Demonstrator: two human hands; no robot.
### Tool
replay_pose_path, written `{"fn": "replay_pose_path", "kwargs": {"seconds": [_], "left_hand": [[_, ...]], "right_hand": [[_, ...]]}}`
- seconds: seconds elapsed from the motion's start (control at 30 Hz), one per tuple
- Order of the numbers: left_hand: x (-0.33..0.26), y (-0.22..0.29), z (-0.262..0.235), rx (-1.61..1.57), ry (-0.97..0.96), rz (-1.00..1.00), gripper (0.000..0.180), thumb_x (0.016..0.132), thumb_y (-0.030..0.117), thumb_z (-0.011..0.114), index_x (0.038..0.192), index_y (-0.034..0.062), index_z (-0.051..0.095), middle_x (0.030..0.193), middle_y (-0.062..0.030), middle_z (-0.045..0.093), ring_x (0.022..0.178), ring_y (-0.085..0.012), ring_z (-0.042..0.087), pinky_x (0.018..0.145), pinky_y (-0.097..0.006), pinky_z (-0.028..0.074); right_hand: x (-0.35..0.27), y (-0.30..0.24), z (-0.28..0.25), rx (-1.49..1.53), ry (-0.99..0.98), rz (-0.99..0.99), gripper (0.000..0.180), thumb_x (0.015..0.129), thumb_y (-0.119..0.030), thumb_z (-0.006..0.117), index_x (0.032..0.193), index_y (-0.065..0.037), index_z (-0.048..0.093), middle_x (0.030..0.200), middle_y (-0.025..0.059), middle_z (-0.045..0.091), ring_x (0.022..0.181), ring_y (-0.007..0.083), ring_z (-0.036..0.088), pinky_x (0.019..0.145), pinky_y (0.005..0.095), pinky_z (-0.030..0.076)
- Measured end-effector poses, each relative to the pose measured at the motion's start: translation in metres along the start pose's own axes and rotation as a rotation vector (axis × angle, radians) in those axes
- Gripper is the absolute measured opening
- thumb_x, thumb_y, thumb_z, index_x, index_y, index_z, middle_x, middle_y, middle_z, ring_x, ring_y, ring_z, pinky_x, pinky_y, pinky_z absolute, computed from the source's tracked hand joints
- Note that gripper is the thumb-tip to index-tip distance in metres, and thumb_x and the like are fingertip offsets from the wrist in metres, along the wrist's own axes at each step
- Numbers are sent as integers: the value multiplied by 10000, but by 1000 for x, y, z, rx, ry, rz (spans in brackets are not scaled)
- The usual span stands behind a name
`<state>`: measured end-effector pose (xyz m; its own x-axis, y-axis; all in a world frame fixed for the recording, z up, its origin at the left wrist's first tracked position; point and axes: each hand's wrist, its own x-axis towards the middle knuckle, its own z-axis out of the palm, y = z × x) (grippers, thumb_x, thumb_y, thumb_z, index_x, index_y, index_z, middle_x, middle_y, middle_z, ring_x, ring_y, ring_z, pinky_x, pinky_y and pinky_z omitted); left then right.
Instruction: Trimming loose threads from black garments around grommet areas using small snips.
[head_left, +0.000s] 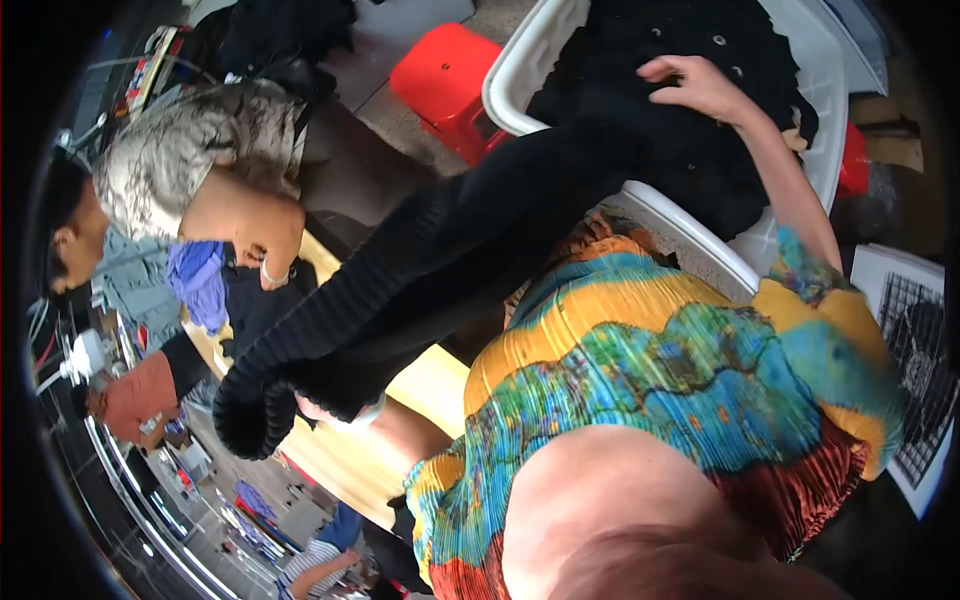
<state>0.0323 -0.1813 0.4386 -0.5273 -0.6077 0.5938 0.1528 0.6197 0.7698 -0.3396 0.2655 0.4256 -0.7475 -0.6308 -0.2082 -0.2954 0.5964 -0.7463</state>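
Observation:
A long black ribbed knit garment (400,250) stretches from my left hand (318,408) across to a white bin (515,85). Its folded, rolled end drapes over that hand and hides most of the fingers, which appear closed on the cloth. A pale band circles the left wrist. Over the bin, my right hand (692,88) is held with loosely bent fingers apart and nothing in them. Beneath it lies a heap of black cloth (690,150) with small light spots. Where the garment meets that heap, I cannot tell one from the other.
A pale wooden table (350,475) lies under my left arm. Across it a person in a patterned top (200,150) bends near purple cloth (197,285). A red stool (445,85) stands beside the bin. Other people (140,395) are farther left. A printed sheet (905,370) is at right.

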Motion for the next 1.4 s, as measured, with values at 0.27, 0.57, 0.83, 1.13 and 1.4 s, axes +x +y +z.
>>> {"fn": "replay_pose_path", "kwargs": {"seconds": [0.27, 0.57, 0.83, 1.13, 1.4], "left_hand": [[-3, 13, -58, -369, 124, -177, 313, 848, 204, 430, 1016, -38, 533, 1034, -137, 559, 951, -221, 530, 880, -301, 388], [-112, 98, -247, -509, 636, -1, 282, 850, 153, 418, 1017, -45, 529, 1027, -141, 560, 936, -210, 538, 871, -300, 400], [-156, 219, -212, -726, 784, 158, 260, 854, 169, 423, 984, -15, 553, 982, -107, 586, 902, -210, 557, 842, -318, 425], [-183, 271, -186, -719, 837, 162, 291, 869, 200, 415, 1037, -6, 535, 1040, -102, 567, 975, -211, 529, 898, -316, 387], [-190, 271, -184, -636, 930, 205, 305, 869, 193, 412, 1077, -7, 510, 1096, -96, 538, 1021, -206, 499, 930, -309, 354]], "right_hand": [[78, -211, 198, 121, -810, -761, 648, 655, -155, 667, 1228, -53, 381, 1195, 100, 472, 1082, 212, 467, 925, 301, 355], [26, -361, 244, 668, -1079, -453, 381, 649, 28, 632, 1010, 4, 513, 917, 46, 567, 814, 108, 538, 739, 237, 427], [-24, -450, 258, 1081, -1304, -595, 106, 753, -57, 534, 851, -60, 575, 723, -36, 577, 410, -17, 367, 349, 120, 267], [-85, -487, 284, 1052, -1622, -732, 194, 731, -32, 555, 920, -73, 552, 802, -39, 577, 556, -11, 496, 409, 93, 306], [-121, -490, 307, 695, -1863, -535, 121, 689, -112, 663, 681, -87, 545, 608, -52, 516, 495, 6, 457, 428, 141, 299]]}}
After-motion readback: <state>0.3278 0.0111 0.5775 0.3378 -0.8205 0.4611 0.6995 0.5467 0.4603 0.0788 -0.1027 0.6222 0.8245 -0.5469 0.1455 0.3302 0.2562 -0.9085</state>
